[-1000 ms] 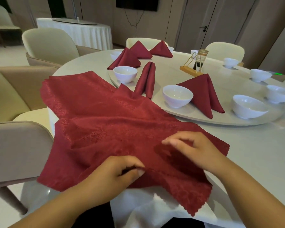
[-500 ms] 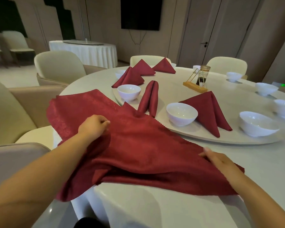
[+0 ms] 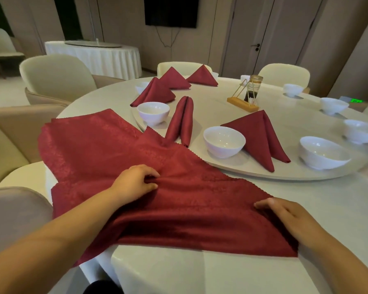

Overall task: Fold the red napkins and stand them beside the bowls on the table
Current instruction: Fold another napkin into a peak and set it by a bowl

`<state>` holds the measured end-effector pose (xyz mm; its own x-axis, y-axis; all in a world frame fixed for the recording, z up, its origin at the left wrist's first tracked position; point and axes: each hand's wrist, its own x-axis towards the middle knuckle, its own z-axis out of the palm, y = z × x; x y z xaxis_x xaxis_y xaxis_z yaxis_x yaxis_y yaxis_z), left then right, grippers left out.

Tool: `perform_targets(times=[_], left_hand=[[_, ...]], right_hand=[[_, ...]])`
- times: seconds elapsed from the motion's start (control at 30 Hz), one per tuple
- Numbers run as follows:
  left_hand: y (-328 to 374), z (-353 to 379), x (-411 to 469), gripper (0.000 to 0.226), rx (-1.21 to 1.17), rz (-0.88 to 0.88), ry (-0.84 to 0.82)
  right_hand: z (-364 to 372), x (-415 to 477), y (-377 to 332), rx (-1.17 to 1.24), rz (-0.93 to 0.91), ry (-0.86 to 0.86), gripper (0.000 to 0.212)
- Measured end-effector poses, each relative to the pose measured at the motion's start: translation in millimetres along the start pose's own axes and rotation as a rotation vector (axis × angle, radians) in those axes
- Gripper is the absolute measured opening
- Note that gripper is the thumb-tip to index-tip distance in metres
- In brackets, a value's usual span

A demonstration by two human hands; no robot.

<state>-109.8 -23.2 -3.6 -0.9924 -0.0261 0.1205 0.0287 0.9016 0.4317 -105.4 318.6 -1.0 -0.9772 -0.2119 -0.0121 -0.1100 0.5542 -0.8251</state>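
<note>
Napkin (image 3: 200,211) now lies doubled over at the near edge of the counter (image 3: 200,272). Left grip (image 3: 136,181) has shifted from the far-left side to mid-cloth, fingers curled, pinching a ridge. Right grip (image 3: 285,217) stays flat, fingers straight, pinning the right corner. Next fold probably starting.

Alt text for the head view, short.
An unfolded red napkin lies on a round white table; the left hand pinches a fold mid-cloth, the right hand rests flat on its right corner. Behind, white bowls and folded napkins sit on a turntable.
</note>
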Motion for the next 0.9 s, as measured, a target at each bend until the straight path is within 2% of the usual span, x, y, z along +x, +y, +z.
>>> perform_targets(times=[0.1, 0.2, 0.33, 0.37, 0.43, 0.5, 0.57, 0.63, 0.73, 0.8, 0.9], left_hand=[[-2, -7, 1, 0.020, -0.189, -0.010, 0.165], [-10, -22, 9, 0.021, -0.158, -0.024, 0.304], [-17, -42, 23, 0.020, -0.059, -0.020, 0.458], [-18, -43, 27, 0.019, -0.021, -0.010, 0.485], [-19, -41, 35, 0.017, 0.060, 0.022, 0.514], [-19, -35, 44, 0.016, 0.122, 0.034, 0.516], [-19, -28, 51, 0.016, 0.188, 0.043, 0.520], [-19, -22, 58, 0.021, 0.275, 0.028, 0.483], [-23, -13, 64, 0.045, 0.441, -0.077, 0.263], [-27, -10, 63, 0.055, 0.424, -0.172, 0.146], [-22, -16, 52, 0.052, 0.299, -0.184, 0.141]], right_hand=[[-2, -6, -1, -0.008, -0.003, -0.015, 0.031], [-4, -17, -3, 0.011, -0.009, -0.035, 0.035], [-8, -28, -5, 0.008, -0.046, -0.089, 0.069], [-7, -30, -6, 0.014, -0.018, -0.114, 0.066], [-4, -31, -6, -0.094, 0.037, -0.176, 0.036], [-1, -28, -3, -0.294, 0.014, -0.151, 0.036], [-1, -23, -1, -0.354, -0.005, -0.048, 0.035], [-3, -19, -2, -0.248, 0.043, 0.021, 0.034], [-5, -9, -1, -0.079, 0.133, 0.072, 0.040], [-4, -5, 2, -0.140, 0.128, 0.094, 0.045], [-1, -1, 8, -0.247, 0.094, 0.129, 0.035]])
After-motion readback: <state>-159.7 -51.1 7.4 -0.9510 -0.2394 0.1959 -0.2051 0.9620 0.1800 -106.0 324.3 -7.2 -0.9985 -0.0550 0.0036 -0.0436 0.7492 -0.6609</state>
